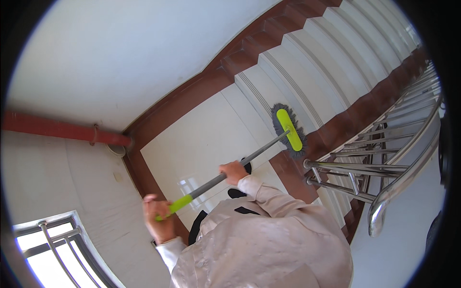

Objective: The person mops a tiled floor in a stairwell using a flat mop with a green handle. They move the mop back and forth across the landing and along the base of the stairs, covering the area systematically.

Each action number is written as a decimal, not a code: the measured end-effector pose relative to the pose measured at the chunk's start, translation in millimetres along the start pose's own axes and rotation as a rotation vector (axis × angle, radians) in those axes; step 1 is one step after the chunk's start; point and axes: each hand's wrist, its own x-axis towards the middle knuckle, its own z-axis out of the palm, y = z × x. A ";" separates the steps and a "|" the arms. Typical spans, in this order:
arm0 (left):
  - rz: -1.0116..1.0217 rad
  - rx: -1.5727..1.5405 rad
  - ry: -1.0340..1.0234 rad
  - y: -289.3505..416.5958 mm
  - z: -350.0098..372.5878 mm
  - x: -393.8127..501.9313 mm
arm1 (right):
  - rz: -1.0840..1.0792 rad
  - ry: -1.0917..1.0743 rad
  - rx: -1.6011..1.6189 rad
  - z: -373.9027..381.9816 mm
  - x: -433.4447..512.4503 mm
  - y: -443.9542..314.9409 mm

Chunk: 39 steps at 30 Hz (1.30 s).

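Observation:
A mop with a grey and green pole (209, 184) runs diagonally through the view. My left hand (158, 219), slightly blurred, is closed around the green grip at its upper end. Farther down, my right hand (234, 172) grips the grey part of the pole. The mop head (289, 130) has a bright green plate and a grey fringe. It lies at the foot of the stairs, by the lowest step, with one end close to the brown border beside the railing.
White steps (306, 68) with grooved edges rise to the upper right. A stainless steel railing (360, 168) stands at the right. A red pipe (65, 127) runs along the left wall, above a barred window (54, 252). My dark shoes rest on the white tiled landing (187, 144).

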 end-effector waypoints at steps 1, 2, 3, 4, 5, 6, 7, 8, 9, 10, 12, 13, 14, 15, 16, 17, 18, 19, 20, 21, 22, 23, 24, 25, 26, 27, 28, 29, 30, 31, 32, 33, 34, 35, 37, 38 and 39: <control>-0.071 -0.043 -0.045 -14.6 -4.5 0.5 | 0.013 0.021 -0.080 -4.4 -1.6 14.5; -0.047 -0.011 -0.069 -20.9 -7.1 -4.9 | 0.021 0.013 -0.093 -3.5 -0.8 22.7; -0.028 0.026 -0.090 -22.0 -1.6 -11.4 | 0.034 0.001 -0.100 -8.2 -3.2 22.3; -0.001 0.032 -0.106 -20.2 -0.1 -11.6 | 0.047 -0.011 -0.108 -11.8 -4.2 22.2; 0.027 0.038 -0.123 -18.1 1.7 -9.2 | 0.030 -0.014 -0.118 -13.6 0.2 22.7; 0.054 0.049 -0.147 -16.5 5.7 -6.3 | 0.016 -0.010 -0.124 -16.7 9.9 22.4; 0.076 0.058 -0.153 -13.4 8.8 -0.8 | -0.003 -0.006 -0.126 -21.0 24.2 17.0; 0.097 0.068 -0.161 -10.9 13.4 6.1 | -0.001 0.008 -0.112 -28.7 37.4 12.5; 0.114 0.077 -0.175 -9.7 18.4 12.8 | -0.015 0.029 -0.108 -32.6 51.5 13.9; 0.120 0.079 -0.171 -11.9 22.9 17.6 | -0.036 0.053 -0.150 -37.8 65.3 16.8; 0.155 0.147 -0.138 -24.2 37.6 22.8 | -0.068 0.137 -0.195 -43.9 88.4 33.3; 0.175 0.182 -0.122 -31.4 47.2 23.1 | -0.082 0.196 -0.197 -45.2 98.1 43.1; 0.177 0.197 -0.107 -39.1 58.5 21.7 | -0.089 0.234 -0.174 -47.4 103.5 54.2; 0.180 0.215 -0.105 -50.0 61.6 22.7 | -0.093 0.272 -0.148 -49.8 105.5 59.6; 0.182 0.234 -0.103 -51.7 64.8 22.9 | -0.098 0.310 -0.124 -51.3 106.9 64.0; 0.185 0.252 -0.100 -52.8 67.1 23.1 | -0.105 0.347 -0.099 -51.6 107.6 67.0; 0.227 0.233 -0.076 -47.8 70.8 23.6 | -0.109 0.359 -0.077 -50.1 105.9 61.3; 0.267 0.209 -0.050 -37.6 74.4 23.5 | -0.095 0.355 -0.064 -50.6 100.0 51.3; 0.267 0.203 -0.033 -25.8 73.4 25.6 | -0.082 0.350 -0.050 -50.3 91.6 39.0; 0.284 0.154 -0.044 -13.2 70.1 26.3 | -0.084 0.340 -0.033 -47.8 83.6 25.8; 0.281 0.159 -0.036 -0.4 67.6 26.5 | -0.080 0.296 -0.022 -43.6 74.7 17.6; 0.278 0.163 -0.027 11.1 63.4 26.0 | -0.076 0.252 -0.011 -37.2 65.1 10.1; 0.270 0.158 -0.035 22.6 55.8 24.2 | -0.071 0.216 -0.002 -28.7 54.8 1.4; 0.257 0.151 -0.042 32.0 46.3 23.2 | -0.063 0.178 0.004 -22.3 44.9 -6.5; 0.244 0.145 -0.050 37.3 40.5 22.0 | -0.047 0.105 0.017 -19.2 35.3 -12.1; 0.249 0.149 -0.053 39.2 36.6 19.6 | -0.033 0.028 0.030 -22.0 26.7 -20.5; 0.254 0.154 -0.057 40.2 33.9 17.7 | -0.010 -0.035 0.010 -26.6 22.0 -26.6; 0.257 0.159 -0.061 40.2 32.8 16.3 | -0.025 -0.039 -0.003 -28.8 20.7 -25.3; 0.284 0.172 -0.041 35.2 33.6 14.1 | -0.044 -0.042 -0.016 -32.3 20.1 -23.5; 0.301 0.163 -0.055 29.2 33.5 13.6 | -0.062 -0.044 -0.029 -35.5 19.6 -21.0; 0.318 0.155 -0.069 22.7 33.2 14.2 | -0.057 -0.047 -0.049 -39.0 20.8 -17.6; 0.333 0.149 -0.080 17.3 32.6 12.3 | -0.050 -0.053 -0.067 -41.2 21.2 -13.5; 0.338 0.150 -0.078 13.6 35.5 12.6 | -0.044 -0.059 -0.084 -43.2 21.3 -8.6; 0.320 0.150 -0.081 7.7 39.0 13.3 | -0.012 -0.036 -0.104 -42.6 20.7 -1.1; 0.288 0.152 -0.098 -7.9 47.1 16.3 | 0.054 0.021 -0.145 -38.8 21.8 20.5; 0.264 0.161 -0.079 -18.7 50.1 15.2 | 0.038 0.053 -0.145 -39.6 21.4 33.1; 0.186 0.176 -0.039 -29.4 53.7 10.9 | 0.029 0.085 -0.148 -41.7 18.1 49.3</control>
